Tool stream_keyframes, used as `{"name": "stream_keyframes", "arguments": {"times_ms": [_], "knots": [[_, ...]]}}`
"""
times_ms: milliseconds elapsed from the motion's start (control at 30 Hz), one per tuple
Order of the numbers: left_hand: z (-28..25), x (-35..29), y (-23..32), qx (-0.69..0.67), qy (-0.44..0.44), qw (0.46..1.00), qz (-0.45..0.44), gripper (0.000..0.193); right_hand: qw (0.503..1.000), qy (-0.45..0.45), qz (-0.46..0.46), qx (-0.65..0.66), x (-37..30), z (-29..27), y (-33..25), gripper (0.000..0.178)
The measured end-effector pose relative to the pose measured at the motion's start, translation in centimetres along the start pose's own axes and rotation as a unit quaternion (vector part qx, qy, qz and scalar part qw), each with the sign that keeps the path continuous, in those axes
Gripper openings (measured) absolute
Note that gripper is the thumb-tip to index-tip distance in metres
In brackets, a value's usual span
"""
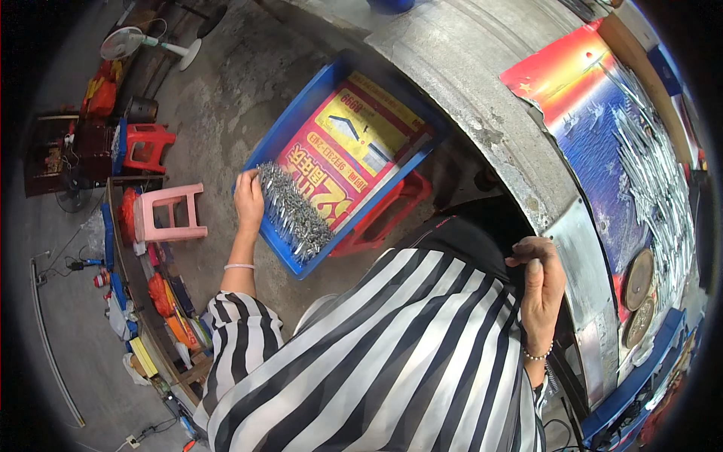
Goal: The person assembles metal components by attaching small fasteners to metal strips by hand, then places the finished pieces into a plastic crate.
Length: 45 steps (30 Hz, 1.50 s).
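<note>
My left grip [248, 199] is at the left corner of a blue bin [285, 256], right by a heap of small shiny metal pieces [290, 207]. Its fingers bend in over the edge of the heap, but I can't tell from up here if they pinch a piece or just touch. The heap lies inside the bin, at the end near me, on a bright red and yellow paper sheet [354, 143]. A red stool [388, 215] peeks out from under the bin's right side. My right grip [541, 294] is up near the edge of the grey tabletop [467, 68], with its fingers curled in and its thumb up. I can't tell if it has anything in it. Farther right, lots of long silver pieces [655, 181] lie on a colorful sheet [572, 83], near two round brown things [640, 275].
</note>
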<state>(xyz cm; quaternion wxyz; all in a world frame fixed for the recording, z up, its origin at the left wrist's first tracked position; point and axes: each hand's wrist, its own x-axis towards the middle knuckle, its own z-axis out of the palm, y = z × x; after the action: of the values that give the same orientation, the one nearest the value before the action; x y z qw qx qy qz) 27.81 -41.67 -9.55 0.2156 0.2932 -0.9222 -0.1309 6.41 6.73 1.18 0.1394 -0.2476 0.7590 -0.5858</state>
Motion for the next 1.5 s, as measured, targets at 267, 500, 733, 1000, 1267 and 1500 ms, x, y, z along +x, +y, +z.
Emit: {"name": "stream_keyframes", "arguments": {"times_ms": [267,500,733,1000,1267,1500], "knots": [[-0.4,1.1,0.6,-0.039,0.039,0.998,-0.017,0.017,0.994,0.027,0.016,-0.101,-1.7,-2.5,-3.7,0.018],[1.0,5.7,15.3,-0.149,0.044,0.987,0.03,0.021,0.977,0.073,-0.004,-0.199,-2.9,-10.1,-3.6,0.016],[6.1,4.7,32.3,-0.377,-0.196,0.885,0.192,0.021,0.901,0.304,0.0,-0.311,-5.3,-24.0,-3.5,0.018],[6.0,5.7,41.4,-0.378,-0.289,0.854,0.21,0.019,0.717,0.577,0.14,-0.365,-9.3,-49.3,4.4,0.037],[5.0,5.9,45.3,-0.276,-0.262,0.902,0.205,0.023,0.687,0.521,0.344,-0.373,-6.3,-61.8,12.9,0.048],[5.4,6.2,46.6,-0.286,-0.283,0.896,0.19,0.022,0.635,0.555,0.222,-0.489,-4.9,-63.1,9.5,0.027]]}}
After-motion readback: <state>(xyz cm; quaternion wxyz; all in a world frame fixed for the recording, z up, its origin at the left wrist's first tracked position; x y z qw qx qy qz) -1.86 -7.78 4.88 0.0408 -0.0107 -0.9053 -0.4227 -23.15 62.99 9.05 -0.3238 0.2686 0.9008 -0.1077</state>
